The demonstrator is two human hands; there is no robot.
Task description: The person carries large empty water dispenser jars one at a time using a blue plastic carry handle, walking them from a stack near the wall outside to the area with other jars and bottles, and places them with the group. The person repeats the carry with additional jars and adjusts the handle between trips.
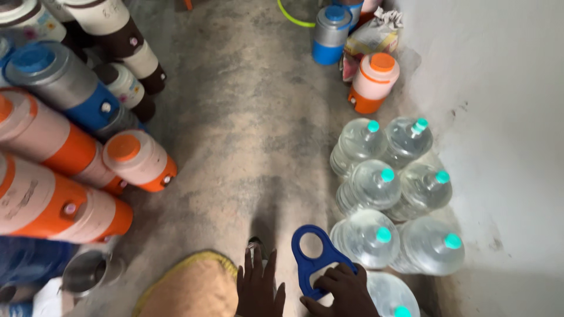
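Your right hand (343, 290) had closed around the blue bottle handle (314, 258) beside the water jugs (367, 238), left hand (258, 287) open and empty; a loose hold could let it slip to the floor (252, 129).

Both hands show at the bottom edge of the head view, close together and not touching. The left hand (259, 286) hangs flat, back toward the camera, fingers straight, slightly spread and pointing away, gripping nothing. The right hand (343, 290) is curled into a fist-like grip, knuckles up, its fingers (331, 276) bent tight.
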